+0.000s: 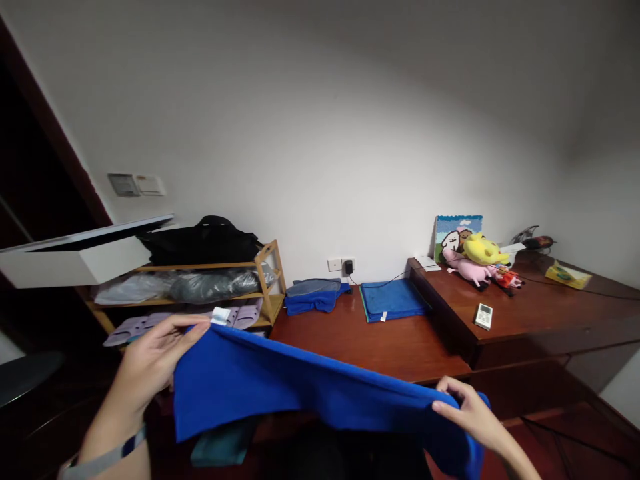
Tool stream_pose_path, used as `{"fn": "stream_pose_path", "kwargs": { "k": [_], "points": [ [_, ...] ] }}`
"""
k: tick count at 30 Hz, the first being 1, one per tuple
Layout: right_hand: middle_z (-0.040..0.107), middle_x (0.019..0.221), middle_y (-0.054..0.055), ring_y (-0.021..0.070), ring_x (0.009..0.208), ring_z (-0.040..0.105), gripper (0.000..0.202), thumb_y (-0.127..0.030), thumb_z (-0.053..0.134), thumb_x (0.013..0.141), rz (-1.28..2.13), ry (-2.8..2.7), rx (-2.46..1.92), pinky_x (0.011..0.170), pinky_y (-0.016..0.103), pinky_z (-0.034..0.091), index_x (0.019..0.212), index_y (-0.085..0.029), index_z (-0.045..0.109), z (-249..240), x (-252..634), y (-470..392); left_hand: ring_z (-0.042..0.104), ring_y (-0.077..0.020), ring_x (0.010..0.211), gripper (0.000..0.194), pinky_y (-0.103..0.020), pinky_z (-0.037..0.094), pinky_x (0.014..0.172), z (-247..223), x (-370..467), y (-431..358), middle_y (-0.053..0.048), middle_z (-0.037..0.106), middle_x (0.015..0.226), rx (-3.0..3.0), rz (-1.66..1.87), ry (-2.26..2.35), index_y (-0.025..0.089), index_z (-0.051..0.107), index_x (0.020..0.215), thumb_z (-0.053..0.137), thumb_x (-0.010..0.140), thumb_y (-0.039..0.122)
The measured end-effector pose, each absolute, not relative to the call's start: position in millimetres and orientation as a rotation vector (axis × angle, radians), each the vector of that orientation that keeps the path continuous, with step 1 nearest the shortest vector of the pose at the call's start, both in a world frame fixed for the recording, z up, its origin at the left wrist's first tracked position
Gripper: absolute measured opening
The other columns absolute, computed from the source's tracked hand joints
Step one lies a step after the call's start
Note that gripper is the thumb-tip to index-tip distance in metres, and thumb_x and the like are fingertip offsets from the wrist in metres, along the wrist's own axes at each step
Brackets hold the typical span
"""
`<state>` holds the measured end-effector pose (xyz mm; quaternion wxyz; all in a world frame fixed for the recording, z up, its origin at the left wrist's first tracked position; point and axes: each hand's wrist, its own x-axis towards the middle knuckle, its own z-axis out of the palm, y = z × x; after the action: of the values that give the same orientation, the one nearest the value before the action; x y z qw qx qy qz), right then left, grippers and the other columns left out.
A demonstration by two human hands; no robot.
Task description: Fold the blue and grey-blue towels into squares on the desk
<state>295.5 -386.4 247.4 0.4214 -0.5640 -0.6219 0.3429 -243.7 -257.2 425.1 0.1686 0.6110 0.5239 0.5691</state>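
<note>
The left hand pinches the upper left corner of a blue cloth, thumb and fingers closed on the edge just beside a small white tag. A grey strap shows at that wrist. Beyond this hand stands a wooden rack with a black bag on top, a grey bundle on the middle shelf and pale purple slippers lower down; a white box juts out to the left of it. The cloth hangs spread between both hands, sagging in the middle, above the near edge of a dark wooden table. Under the cloth, a darker teal piece peeks out, perhaps another cloth, though it is too shadowed to tell. Past the cloth, near the wall, lie a crumpled blue cloth and a folded blue towel. The right hand grips the cloth's right corner, fingers curled over the top edge. Beyond and to the right of it, on a raised desk, sit a white remote, some soft toys and a yellow packet
</note>
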Motion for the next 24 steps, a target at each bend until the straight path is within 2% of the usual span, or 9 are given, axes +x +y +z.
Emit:
{"fn": "stream_pose_path", "kwargs": {
  "k": [3,6,8,11,13,15,20,24],
  "points": [
    [0.053,0.073,-0.004,0.0144,0.072,0.048,0.044,-0.063,0.072,0.082,0.866,-1.639,-1.458,0.066,0.024,0.039,0.078,-0.021,0.058,249.5,313.2,-394.2,0.069,-0.0181,0.062,0.05,-0.025,0.057,0.045,417.9,-261.3,-260.0,-0.002,0.079,0.087,1.756,1.533,1.488,0.024,0.076,0.086,0.083,0.06,0.067],
    [0.056,0.073,-0.003,0.0145,0.072,0.05,0.04,-0.059,0.071,0.083,0.854,-1.677,-1.53,0.066,0.024,0.04,0.077,-0.021,0.059,249.8,325.2,-401.4,0.067,-0.0174,0.056,0.05,-0.027,0.057,0.043,410.6,-274.2,-259.7,-0.002,0.079,0.085,1.735,1.461,1.5,0.024,0.076,0.086,0.082,0.062,0.067],
    [0.058,0.074,-0.003,0.0149,0.072,0.051,0.037,-0.056,0.072,0.082,0.832,-1.675,-1.569,0.066,0.023,0.041,0.078,-0.021,0.06,249.6,332.6,-406.7,0.068,-0.0172,0.057,0.052,-0.028,0.059,0.047,408.0,-281.4,-259.2,-0.004,0.079,0.089,1.749,1.408,1.513,0.024,0.076,0.085,0.082,0.06,0.07],
    [0.06,0.075,-0.003,0.0151,0.073,0.053,0.035,-0.053,0.074,0.082,0.785,-1.68,-1.588,0.066,0.023,0.042,0.078,-0.021,0.059,248.2,346.3,-415.5,0.074,-0.0218,0.074,0.054,-0.03,0.064,0.06,407.1,-290.0,-259.2,-0.006,0.08,0.093,1.852,1.265,1.547,0.026,0.078,0.081,0.081,0.057,0.074],
    [0.06,0.074,-0.003,0.0147,0.072,0.053,0.034,-0.05,0.074,0.081,0.742,-1.696,-1.638,0.065,0.022,0.042,0.076,-0.022,0.056,246.6,357.0,-420.3,0.075,-0.0247,0.085,0.055,-0.032,0.065,0.071,405.6,-293.4,-258.5,-0.006,0.08,0.091,1.925,1.136,1.57,0.026,0.079,0.081,0.079,0.058,0.076],
    [0.06,0.07,-0.003,0.0139,0.068,0.052,0.032,-0.047,0.072,0.081,0.687,-1.714,-1.697,0.062,0.021,0.041,0.072,-0.022,0.053,245.8,366.9,-423.7,0.075,-0.0257,0.086,0.056,-0.034,0.064,0.076,400.8,-295.0,-256.5,-0.005,0.08,0.088,1.971,0.994,1.593,0.026,0.079,0.082,0.076,0.061,0.078],
    [0.054,0.064,-0.003,0.0135,0.062,0.047,0.03,-0.039,0.063,0.077,0.433,-1.656,-1.623,0.061,0.022,0.042,0.061,-0.024,0.042,253.1,379.0,-429.8,0.075,-0.0264,0.082,0.061,-0.035,0.062,0.074,376.0,-297.7,-250.4,-0.006,0.081,0.087,1.988,0.899,1.621,0.024,0.08,0.084,0.071,0.065,0.081],
    [0.059,0.066,0.0,0.0164,0.063,0.053,0.027,-0.045,0.066,0.078,0.405,-1.65,-1.627,0.062,0.024,0.046,0.064,-0.025,0.055,262.0,383.3,-435.8,0.075,-0.0268,0.076,0.057,-0.036,0.062,0.069,354.0,-303.4,-249.0,-0.006,0.081,0.085,2.012,0.898,1.601,0.025,0.08,0.082,0.071,0.067,0.079]
  ]
}}
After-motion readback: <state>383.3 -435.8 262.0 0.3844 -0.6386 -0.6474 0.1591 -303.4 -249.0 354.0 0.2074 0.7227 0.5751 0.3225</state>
